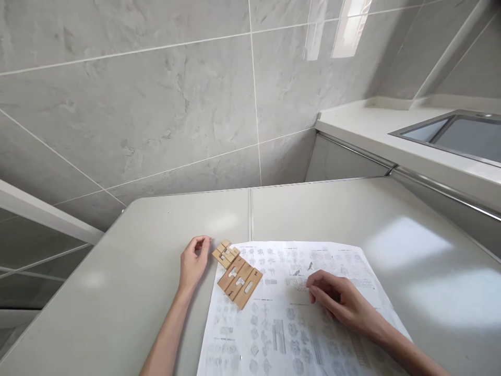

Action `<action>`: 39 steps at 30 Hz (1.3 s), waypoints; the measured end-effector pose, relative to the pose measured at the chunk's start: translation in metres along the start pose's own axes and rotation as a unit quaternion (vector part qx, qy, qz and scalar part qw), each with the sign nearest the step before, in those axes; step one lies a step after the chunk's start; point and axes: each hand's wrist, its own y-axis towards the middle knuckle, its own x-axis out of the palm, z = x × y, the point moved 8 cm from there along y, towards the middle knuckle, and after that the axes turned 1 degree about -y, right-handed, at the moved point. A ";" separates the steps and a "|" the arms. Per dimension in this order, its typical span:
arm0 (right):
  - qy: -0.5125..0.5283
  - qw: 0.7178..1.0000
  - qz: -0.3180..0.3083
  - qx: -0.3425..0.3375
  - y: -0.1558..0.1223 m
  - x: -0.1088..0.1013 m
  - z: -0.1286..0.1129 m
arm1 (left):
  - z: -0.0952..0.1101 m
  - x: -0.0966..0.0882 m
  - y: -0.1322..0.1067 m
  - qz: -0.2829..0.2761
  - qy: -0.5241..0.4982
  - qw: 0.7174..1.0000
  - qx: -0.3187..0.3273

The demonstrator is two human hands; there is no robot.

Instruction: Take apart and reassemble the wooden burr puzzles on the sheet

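A set of flat wooden puzzle pieces [237,271] lies at the top left corner of a large printed instruction sheet [289,324] on a pale grey table [164,224]. My left hand [193,261] rests on the table just left of the pieces, fingers curled loosely with nothing in them, not touching the wood. My right hand [338,300] lies on the sheet, fingers bent and tips pressed on the printed diagrams. It holds nothing.
A grey tiled wall [156,104] stands behind the table. At the right runs a white counter [371,130] with a steel sink [457,133]. A seam [249,214] divides the table top.
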 end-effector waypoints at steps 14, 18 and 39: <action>-0.022 1.000 -0.006 0.020 -0.001 0.006 0.013 | -0.005 0.001 -0.003 -0.012 0.022 1.000 0.005; -0.019 1.000 -0.007 0.020 -0.002 0.007 0.016 | -0.004 0.002 -0.004 -0.017 0.028 0.999 0.007; -0.046 0.999 0.008 0.013 -0.004 0.007 0.019 | 0.024 0.027 -0.028 -0.060 0.071 0.992 0.080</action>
